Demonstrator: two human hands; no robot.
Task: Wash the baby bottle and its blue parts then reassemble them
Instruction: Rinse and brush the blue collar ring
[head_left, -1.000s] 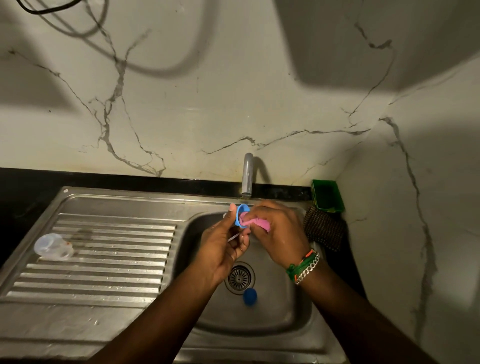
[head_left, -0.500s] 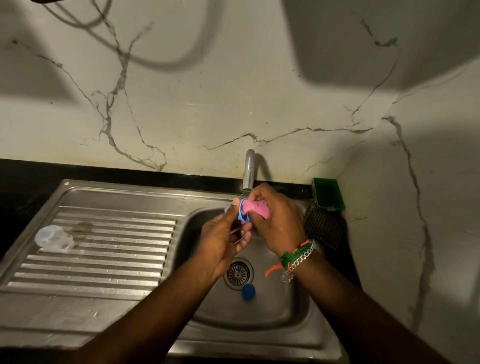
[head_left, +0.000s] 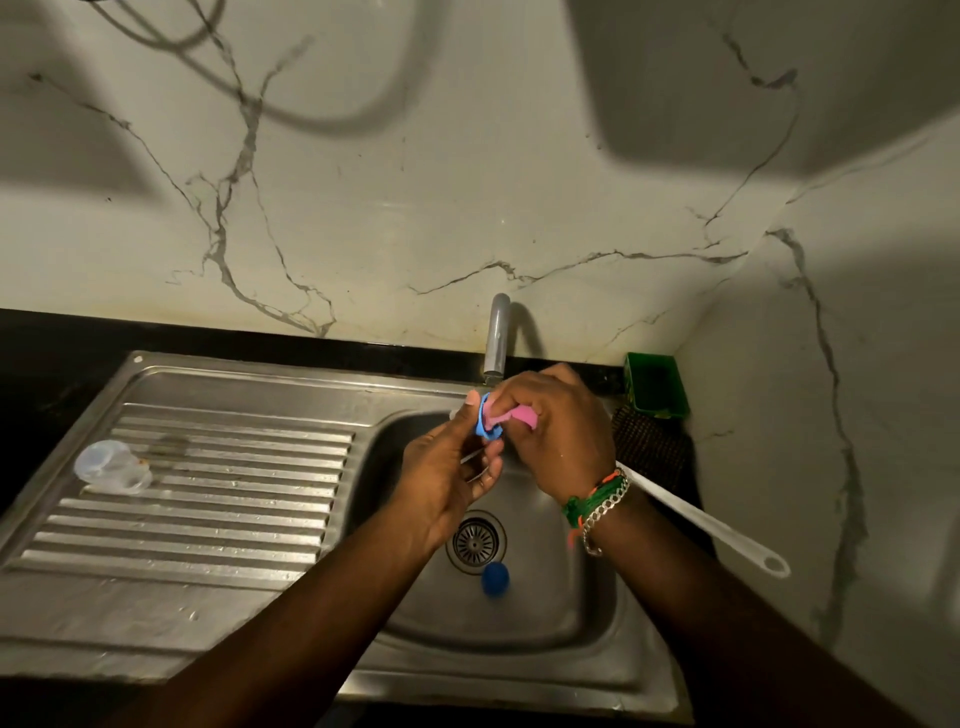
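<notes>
Left hand (head_left: 447, 483) grips the blue ring (head_left: 485, 423) under the tap (head_left: 497, 338); right hand (head_left: 558, 431) pinches a pink sponge (head_left: 519, 415) against it. 1 blue cap (head_left: 494, 578) lies in the sink (head_left: 545, 623) beside the drain; the clear bottle (head_left: 111, 466) lies on the drainboard.

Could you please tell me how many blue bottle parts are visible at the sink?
2: a blue plastic ring held in both hands under the tap, and a round blue cap lying in the basin beside the drain. Others may be hidden.

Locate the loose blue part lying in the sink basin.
In the head view, the loose blue part lies on the sink floor, just on the near side of the drain, below both hands.
</notes>
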